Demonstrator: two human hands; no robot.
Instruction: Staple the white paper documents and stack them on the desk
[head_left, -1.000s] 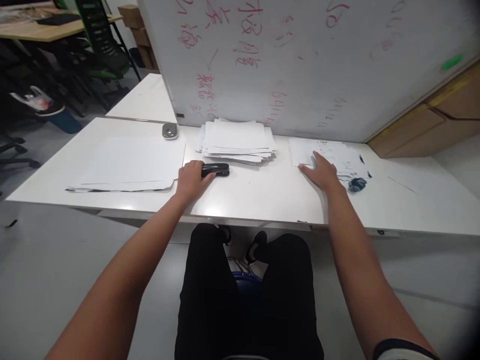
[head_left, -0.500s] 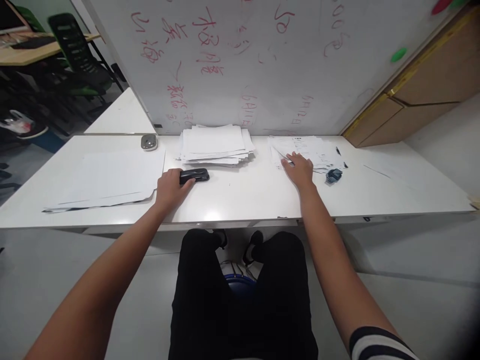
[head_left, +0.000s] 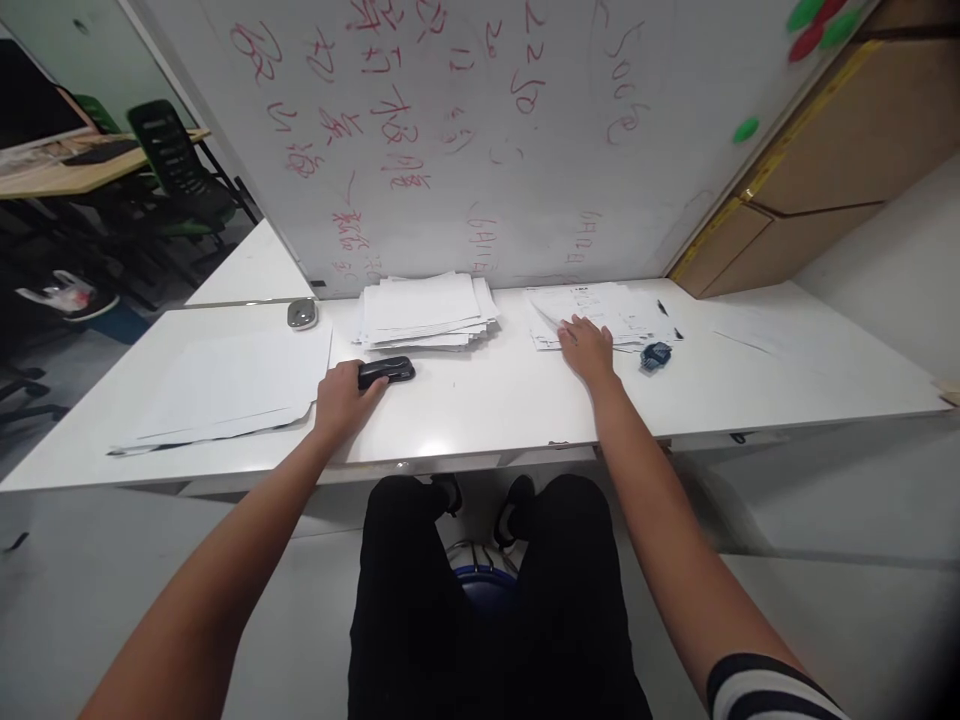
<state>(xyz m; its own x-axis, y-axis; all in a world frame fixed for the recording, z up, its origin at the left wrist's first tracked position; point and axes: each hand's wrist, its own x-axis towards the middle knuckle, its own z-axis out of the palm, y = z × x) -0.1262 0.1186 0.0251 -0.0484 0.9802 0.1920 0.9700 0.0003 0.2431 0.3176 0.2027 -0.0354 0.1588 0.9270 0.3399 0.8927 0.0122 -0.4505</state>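
My left hand (head_left: 343, 408) is wrapped round the rear of a black stapler (head_left: 388, 371), which rests flat on the white desk. Farther right, my right hand (head_left: 587, 348) is closed on the near edge of a sheet of paper (head_left: 546, 308). This sheet curls up at its left side, above a spread of printed papers (head_left: 626, 310). Part of the grip is hidden behind the fingers. Between the hands, towards the back, lies a thick, uneven stack of white paper (head_left: 424, 305). Just right of my right hand is a small dark-blue object (head_left: 655, 357) whose kind I cannot make out.
Large white sheets (head_left: 225, 385) cover the desk's left part, with a small grey rounded device (head_left: 302, 314) behind them. A whiteboard (head_left: 540, 190) with red writing rises along the back edge. Cardboard boxes (head_left: 810, 165) stand at the back right.
The view has tilted up slightly, so the desk sits lower in the picture. The left side of the sheet at my right hand curls up more. My left hand keeps hold of the stapler.
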